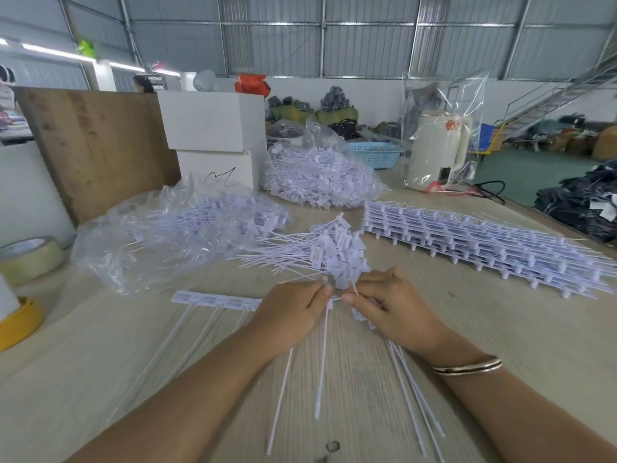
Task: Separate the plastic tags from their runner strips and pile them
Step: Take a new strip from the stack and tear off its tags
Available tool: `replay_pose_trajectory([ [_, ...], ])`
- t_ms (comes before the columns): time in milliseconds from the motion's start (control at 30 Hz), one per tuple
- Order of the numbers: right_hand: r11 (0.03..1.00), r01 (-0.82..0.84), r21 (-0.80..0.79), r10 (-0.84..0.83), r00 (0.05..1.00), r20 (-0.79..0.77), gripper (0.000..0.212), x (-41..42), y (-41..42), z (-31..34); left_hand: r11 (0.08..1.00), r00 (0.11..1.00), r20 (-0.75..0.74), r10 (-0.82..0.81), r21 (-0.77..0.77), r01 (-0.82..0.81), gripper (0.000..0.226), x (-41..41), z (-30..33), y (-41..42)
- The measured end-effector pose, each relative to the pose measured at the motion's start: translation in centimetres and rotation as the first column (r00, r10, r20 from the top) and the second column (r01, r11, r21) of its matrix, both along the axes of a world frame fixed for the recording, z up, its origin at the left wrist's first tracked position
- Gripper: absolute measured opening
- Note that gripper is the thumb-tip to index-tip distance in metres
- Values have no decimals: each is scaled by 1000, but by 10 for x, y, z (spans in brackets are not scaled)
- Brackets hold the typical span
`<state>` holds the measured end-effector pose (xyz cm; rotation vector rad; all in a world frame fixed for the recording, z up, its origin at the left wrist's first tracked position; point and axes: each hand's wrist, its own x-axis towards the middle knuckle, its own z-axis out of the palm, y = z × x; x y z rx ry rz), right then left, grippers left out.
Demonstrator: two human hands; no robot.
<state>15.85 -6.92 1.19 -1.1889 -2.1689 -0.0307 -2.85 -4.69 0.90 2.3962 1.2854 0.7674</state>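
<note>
A white runner strip of plastic tags [213, 299] lies flat on the wooden table [500, 329], its long thin tails pointing toward me. My left hand [290, 312] grips the strip at its right end. My right hand [394, 305] pinches a tag beside it, thumb and fingers curled, with several tails [410, 389] trailing beneath the hand. Both hands almost touch. Just beyond them sits a loose pile of separated tags [320, 252]. The part of the strip under my hands is hidden.
A stack of full tag strips [477, 242] lies to the right. Two clear bags of tags [180, 228] [317, 175] sit behind and left. Tape rolls [26, 259] [16, 322] stand at the left edge, white boxes [213, 121] and a bagged kettle [437, 152] at the back.
</note>
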Motion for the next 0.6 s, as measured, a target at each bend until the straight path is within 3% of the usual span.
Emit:
replay_pose_trajectory([
  [100, 988, -44, -148, 19, 986, -164, 39, 0, 1, -2, 997, 998, -55, -24, 67, 28, 33, 3, -2, -2],
  [167, 945, -133, -297, -9, 902, -431, 36, 1, 0, 0, 990, 998, -64, -24, 137, 32, 29, 3, 0, -2],
  [233, 921, -168, -350, -62, 826, -560, 33, 2, 0, 2, 991, 999, -30, 10, 134, -6, 29, -1, 2, 1],
  [333, 945, -147, -293, -44, 829, -558, 38, 4, 1, 2, 996, 998, 8, 65, 65, -65, 33, -9, 2, 6],
  [467, 955, -127, -268, -31, 857, -514, 21, 10, 5, 3, 985, 989, 63, 133, 101, -139, 33, -10, 3, 5],
  [600, 954, -139, -266, 23, 918, -396, 47, 16, 2, 6, 975, 965, 187, 185, 85, -204, 25, -10, 7, 6],
])
